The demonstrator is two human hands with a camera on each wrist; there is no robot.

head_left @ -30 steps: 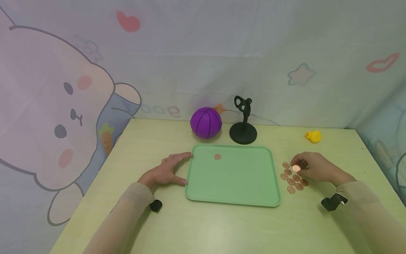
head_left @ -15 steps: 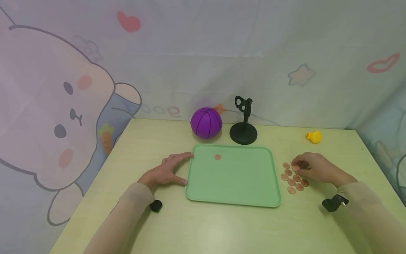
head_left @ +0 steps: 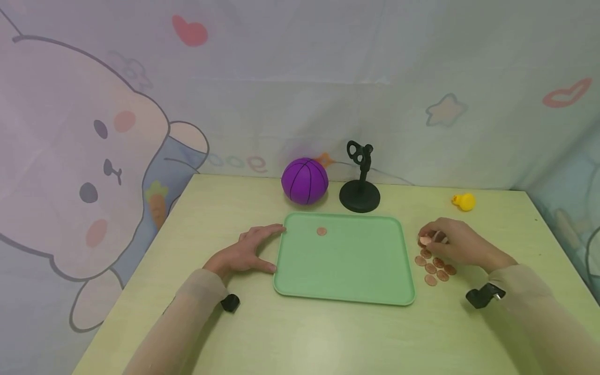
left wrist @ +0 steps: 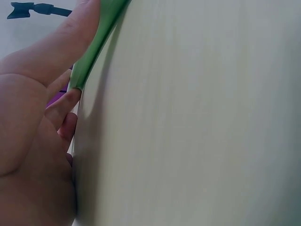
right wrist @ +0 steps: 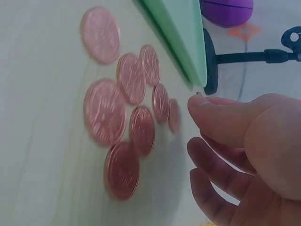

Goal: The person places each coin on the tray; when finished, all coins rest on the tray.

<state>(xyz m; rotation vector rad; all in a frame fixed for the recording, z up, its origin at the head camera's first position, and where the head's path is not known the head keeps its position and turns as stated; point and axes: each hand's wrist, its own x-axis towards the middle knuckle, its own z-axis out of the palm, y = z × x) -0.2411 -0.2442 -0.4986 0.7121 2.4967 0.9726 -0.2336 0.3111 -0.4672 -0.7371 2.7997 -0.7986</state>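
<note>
My right hand (head_left: 454,240) pinches a copper coin (head_left: 425,240) between thumb and fingertips. In the right wrist view only a sliver of that coin shows past the thumb tip. Under and in front of this hand several more copper coins (head_left: 430,268) lie flat on the table, close together. To their left is a light green tray (head_left: 347,260) with one copper coin (head_left: 321,231) near its far left corner. My left hand (head_left: 244,252), thumb and fingers spread, touches the tray's left rim. The left wrist view shows its fingers at the green rim (left wrist: 91,59).
Behind the tray sit a purple ball (head_left: 304,181) with black lines and a black stand (head_left: 359,195) on a round base. A small yellow object (head_left: 464,201) lies at the far right. A printed cloth (head_left: 300,104) hangs behind the table (head_left: 300,338).
My right hand has lifted the coin slightly and moved left with it, toward the tray. The left hand and tray have stayed put.
</note>
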